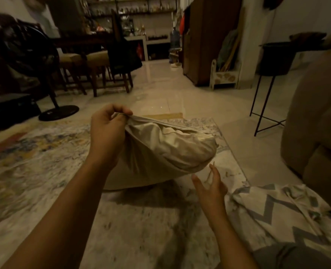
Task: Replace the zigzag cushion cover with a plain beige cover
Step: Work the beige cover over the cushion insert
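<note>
A cushion in a plain beige cover (160,152) stands on the rug in front of me, lifted at its upper left corner. My left hand (108,131) pinches that corner of the beige cover, beside the zipper seam that runs along the cushion's top edge. My right hand (211,185) hovers open just below the cushion's right end, fingers spread and touching nothing. The white cover with the grey zigzag pattern (281,214) lies crumpled on the rug at the lower right, apart from the cushion.
A patterned rug (34,164) covers the floor under me. A brown sofa (319,123) rises on the right, with a thin black metal stand (265,105) before it. A floor fan base (59,113) and wooden chairs (95,74) stand at the back left on the tiled floor.
</note>
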### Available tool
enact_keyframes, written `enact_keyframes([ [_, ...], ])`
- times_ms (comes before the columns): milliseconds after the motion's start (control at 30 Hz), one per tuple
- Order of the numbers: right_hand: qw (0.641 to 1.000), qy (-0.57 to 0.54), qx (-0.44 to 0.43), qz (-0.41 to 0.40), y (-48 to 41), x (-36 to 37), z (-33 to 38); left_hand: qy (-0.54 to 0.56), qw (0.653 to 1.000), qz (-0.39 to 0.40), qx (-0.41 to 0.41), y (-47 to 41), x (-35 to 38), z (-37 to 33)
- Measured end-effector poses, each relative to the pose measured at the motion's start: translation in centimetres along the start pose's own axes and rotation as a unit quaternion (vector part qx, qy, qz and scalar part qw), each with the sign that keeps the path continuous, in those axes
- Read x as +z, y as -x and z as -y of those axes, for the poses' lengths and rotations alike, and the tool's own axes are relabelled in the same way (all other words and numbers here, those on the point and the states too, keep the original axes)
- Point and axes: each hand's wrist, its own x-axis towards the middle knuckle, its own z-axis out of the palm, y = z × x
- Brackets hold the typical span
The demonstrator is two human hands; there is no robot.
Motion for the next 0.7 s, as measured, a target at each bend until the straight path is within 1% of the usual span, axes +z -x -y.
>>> enact_keyframes([
  [33, 0.990, -0.120, 0.058, 0.043, 0.0, 0.1, 0.2, 0.029, 0.999, 0.018, -0.012, 0.0, 0.2, -0.8],
  [67, 0.974, -0.200, 0.081, 0.062, 0.0, 0.2, 0.4, 0.053, 0.998, 0.039, -0.024, 0.0, 0.3, -1.6],
  [133, 0.955, -0.280, 0.085, 0.051, -0.4, 0.2, 0.9, 0.100, 0.991, 0.077, -0.054, 0.4, 0.2, -2.8],
  [233, 0.935, -0.350, 0.062, 0.012, -1.1, -0.6, 2.0, 0.189, 0.973, 0.092, -0.101, 0.4, -1.7, -3.0],
  [300, 0.938, -0.346, 0.033, 0.000, -1.3, -1.2, 2.3, 0.195, 0.969, 0.088, -0.126, 0.5, -3.7, -2.2],
  [333, 0.943, -0.331, 0.014, -0.005, -1.3, -1.3, 2.4, 0.171, 0.972, 0.078, -0.141, 0.6, -4.7, -1.7],
  [367, 0.948, -0.320, -0.004, -0.005, -1.1, -1.4, 2.7, 0.127, 0.978, 0.060, -0.153, 0.6, -5.6, -1.3],
  [400, 0.951, -0.308, -0.017, 0.003, -1.0, -1.3, 3.0, 0.052, 0.985, 0.038, -0.160, 0.7, -6.5, -1.0],
  [433, 0.955, -0.295, -0.029, 0.022, -0.8, -1.0, 3.4, -0.068, 0.986, 0.007, -0.154, 0.7, -7.2, -0.8],
  [467, 0.958, -0.279, -0.042, 0.046, -0.5, -0.6, 3.8, -0.223, 0.965, -0.022, -0.135, 0.8, -7.9, -0.9],
  [500, 0.961, -0.263, -0.056, 0.066, -0.3, -0.2, 4.2, -0.382, 0.916, -0.022, -0.122, 1.0, -8.4, -1.1],
  [533, 0.964, -0.245, -0.068, 0.079, -0.2, 0.2, 4.6, -0.516, 0.849, 0.002, -0.109, 1.4, -8.6, -1.2],
  [567, 0.967, -0.229, -0.074, 0.084, 0.0, 0.5, 4.9, -0.601, 0.794, 0.031, -0.085, 2.0, -8.5, -1.2],
  [600, 0.970, -0.217, -0.077, 0.084, 0.2, 0.7, 5.1, -0.635, 0.768, 0.057, -0.058, 2.6, -7.8, -1.4],
  [700, 0.971, -0.218, -0.060, 0.076, 0.5, -0.1, 5.4, -0.606, 0.777, 0.168, 0.024, 4.4, -3.8, -1.6],
])
